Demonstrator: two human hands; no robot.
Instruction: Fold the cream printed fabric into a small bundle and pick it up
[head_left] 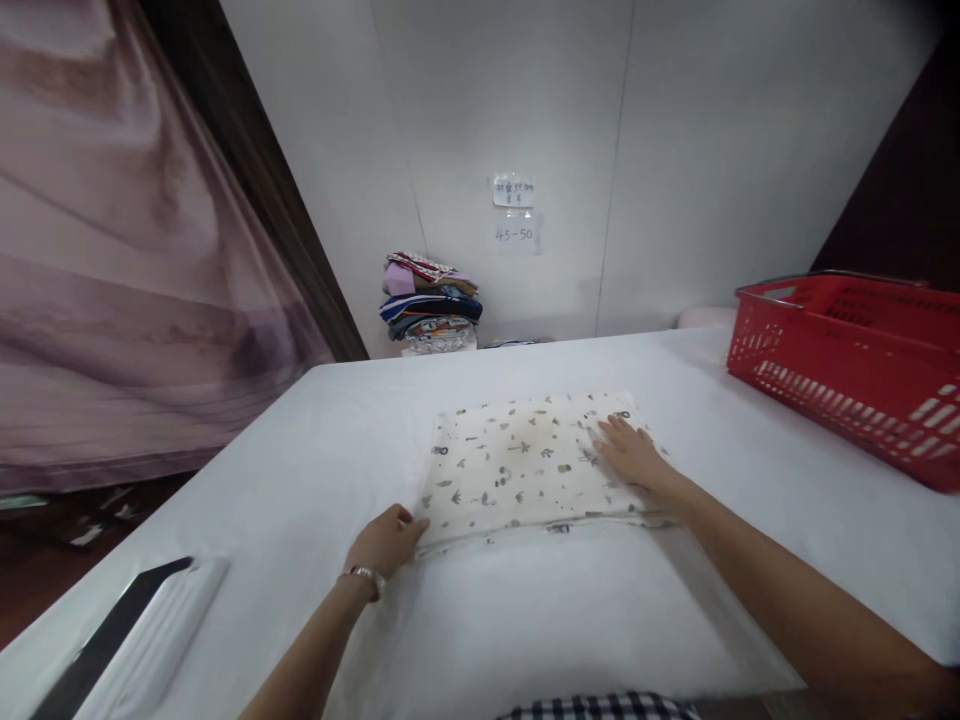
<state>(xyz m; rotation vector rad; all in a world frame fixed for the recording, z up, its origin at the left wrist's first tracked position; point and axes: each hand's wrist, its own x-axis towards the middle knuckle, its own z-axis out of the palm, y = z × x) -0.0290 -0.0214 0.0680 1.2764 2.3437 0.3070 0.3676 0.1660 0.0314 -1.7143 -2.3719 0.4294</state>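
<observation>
A folded white cloth (517, 470) printed with small plants and animals lies on the white table in front of me. A thin see-through sheet (720, 590), which looks like plastic, spreads from its near edge towards me. I cannot tell whether the cloth lies inside or on top of it. My left hand (384, 545), with a bracelet at the wrist, grips the cloth's near left corner between thumb and bent fingers. Flat on the right part of the cloth rests my right hand (634, 455), its fingers stretched out.
On the right stands a red plastic basket (840, 370). A black and white flat object (154, 630) lies at the left front of the white table (315, 440). Beyond the far edge is a stack of folded fabrics (431, 300), with paper notes (516, 232) on the wall. A pink curtain (135, 260) hangs left.
</observation>
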